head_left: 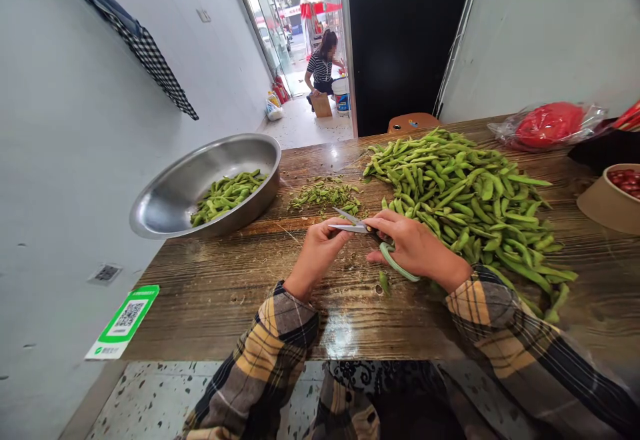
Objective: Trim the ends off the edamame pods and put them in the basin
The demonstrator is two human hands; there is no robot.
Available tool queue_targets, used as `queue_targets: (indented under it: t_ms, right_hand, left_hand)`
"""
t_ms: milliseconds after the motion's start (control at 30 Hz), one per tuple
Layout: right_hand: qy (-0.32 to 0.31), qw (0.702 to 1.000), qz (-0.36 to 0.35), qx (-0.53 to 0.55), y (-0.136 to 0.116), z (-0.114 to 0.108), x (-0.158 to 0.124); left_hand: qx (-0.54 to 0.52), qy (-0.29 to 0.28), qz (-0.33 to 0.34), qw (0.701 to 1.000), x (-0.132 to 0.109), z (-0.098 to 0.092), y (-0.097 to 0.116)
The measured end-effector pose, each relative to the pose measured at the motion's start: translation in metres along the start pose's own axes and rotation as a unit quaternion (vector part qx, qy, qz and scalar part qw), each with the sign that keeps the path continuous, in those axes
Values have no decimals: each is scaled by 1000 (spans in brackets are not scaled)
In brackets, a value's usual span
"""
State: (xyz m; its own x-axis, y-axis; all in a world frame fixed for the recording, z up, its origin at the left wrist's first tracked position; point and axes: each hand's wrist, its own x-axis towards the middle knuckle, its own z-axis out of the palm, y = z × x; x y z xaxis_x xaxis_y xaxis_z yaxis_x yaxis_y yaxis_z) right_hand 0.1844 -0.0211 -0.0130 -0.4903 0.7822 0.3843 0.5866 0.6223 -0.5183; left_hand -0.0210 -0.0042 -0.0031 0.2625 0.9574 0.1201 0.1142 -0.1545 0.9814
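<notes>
"Where were the scissors (pixel 351 229)?"

"Near the middle of the frame, in the grasp of the right hand (pixel 411 243). The green handle was looped at its fingers, and the two blades stood spread."

"Which way did they run?"

"Their long axis slanted from the handle, low and to the right, up toward the centre of the frame. The tips pointed left, so the V of the blades faced the left hand (pixel 323 248)."

"And how did that hand lie to them?"

"Its fingertips were drawn together in a pinch just below the lower blade, slightly left of centre. (Whether they gripped a pod there, or touched the steel, I could not tell; the blade and fingers covered the spot.)"

"Which hand was nearer the pods?"

"The right one. The big pile of green pods (pixel 470 193) spread beyond it, from upper right of centre down the right side, its near-left edge close to the knuckles. One loose pod (pixel 384 283) lay on the table (pixel 215 320) just below that hand."

"And the left?"

"It was the nearer to the steel bowl (pixel 163 195), left of centre, well apart from it. Small green scraps (pixel 327 195) lay just above both hands, between bowl and pile."
</notes>
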Motion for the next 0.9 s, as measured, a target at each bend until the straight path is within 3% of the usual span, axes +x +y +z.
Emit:
queue_targets:
  t_ms: [167,367,667,900]
  right_hand:
    - [0,1000,-9,-6,0,1,0]
    - [-17,1000,8,-24,4,5,-1]
    - [-49,997,33,-40,2,-3,1]
    - [-48,997,48,-36,3,-3,2]
  left_hand:
    - [23,-15,14,1000,0,-1,0]
    - [21,-2,-15,1000,-1,-1,-4]
    - [12,-27,-26,999,2,-3,-9]
    - [-38,16,-77,996,3,-3,-9]
